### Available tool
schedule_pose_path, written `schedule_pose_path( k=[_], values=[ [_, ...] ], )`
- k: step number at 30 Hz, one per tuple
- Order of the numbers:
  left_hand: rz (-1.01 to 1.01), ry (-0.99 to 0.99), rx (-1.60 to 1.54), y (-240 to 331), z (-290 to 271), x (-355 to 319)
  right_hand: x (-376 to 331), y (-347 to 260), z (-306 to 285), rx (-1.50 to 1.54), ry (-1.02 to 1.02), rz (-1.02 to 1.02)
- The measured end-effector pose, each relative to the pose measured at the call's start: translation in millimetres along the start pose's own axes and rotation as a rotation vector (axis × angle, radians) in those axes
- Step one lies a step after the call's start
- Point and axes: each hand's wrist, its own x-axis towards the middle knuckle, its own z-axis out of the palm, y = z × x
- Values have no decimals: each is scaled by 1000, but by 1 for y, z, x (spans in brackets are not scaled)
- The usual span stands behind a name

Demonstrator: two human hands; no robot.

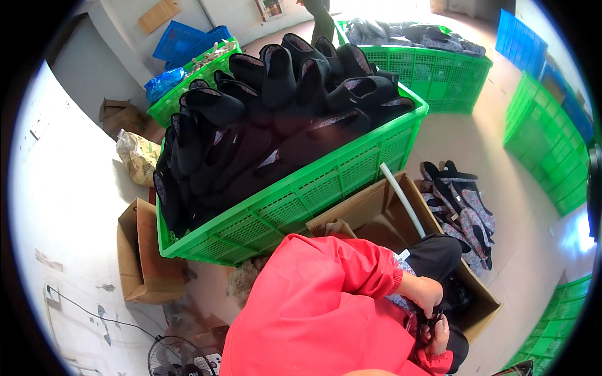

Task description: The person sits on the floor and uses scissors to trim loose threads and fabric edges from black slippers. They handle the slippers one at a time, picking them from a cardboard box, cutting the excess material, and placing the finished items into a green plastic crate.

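Note:
My left hand [421,293], out of a red cuff, reaches down with its fingertips pinched together. Below it, my right hand [439,337] has its fingers curled, close to the left fingertips. Both meet at a small dark thing [430,323] between them, too small and shaded to name. Under my left wrist lies grey-and-red patterned cloth [401,302], partly covered by my sleeve. A rounded black shape [433,255] is beside it, and I cannot tell whether it is clothing or footwear. An open cardboard box [480,307] stands beside my hands.
A green crate [301,194] heaped with black padded shoes [276,81] stands ahead. A white tube [402,199] leans in the cardboard box. Patterned shoe pieces [461,207] lie on the floor at right. More green crates [433,75] stand behind; a fan [179,357] is at lower left.

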Motion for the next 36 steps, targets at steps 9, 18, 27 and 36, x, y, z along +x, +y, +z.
schedule_pose_path(
  k=[9, 18, 27, 36],
  values=[
    [71, -71, 1, -14, 4, 7, 2, -4, -8, 4, -11, 62],
    [30, -39, -44, -13, 3, 6, 1, -6, -11, -70, 11, 40],
    [-23, 79, -91, -14, 4, 5, 6, -14, -14, -181, 74, 31],
    [-66, 61, -80, -16, 6, -1, 1, -14, -41, -190, 91, -16]
  ],
)
